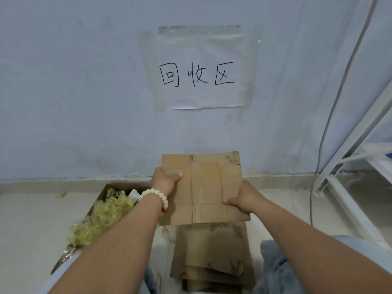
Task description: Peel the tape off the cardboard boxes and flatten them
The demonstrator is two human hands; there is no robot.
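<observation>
I hold a flattened brown cardboard box (206, 187) in the air in front of the wall, its creases running up and down. My left hand (164, 181), with a white bead bracelet on the wrist, grips its upper left edge. My right hand (244, 198) grips its lower right edge, thumb on the front face. Beneath it on the floor lies a stack of flattened cardboard boxes (212, 253) between my knees.
An open cardboard box (106, 189) full of crumpled yellowish tape (101, 219) stands on the floor at the left. A paper sign (197, 73) is taped to the wall. A white metal frame (347, 166) and a cable (331, 115) stand at the right.
</observation>
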